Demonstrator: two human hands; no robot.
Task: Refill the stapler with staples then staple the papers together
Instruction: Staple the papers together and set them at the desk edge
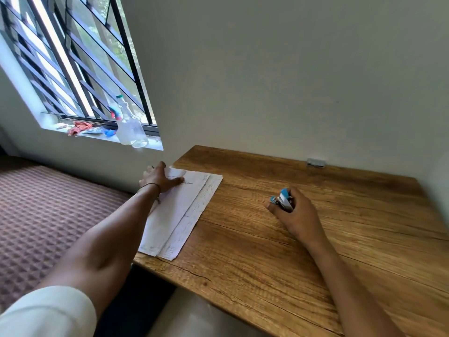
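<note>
Blue stapler (283, 200) sits mid-table in the right hand (297, 215), fingers curled round it. The left hand (158, 177) presses flat, fingers fairly straight, on the far-left end of the papers (184, 215) — they lie staggered, so square the edges, then slide the stapler's mouth over one corner.

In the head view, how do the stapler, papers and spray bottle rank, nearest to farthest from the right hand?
1. stapler, held in the right hand.
2. papers, left of it on the table.
3. spray bottle, far left on the windowsill.
</note>
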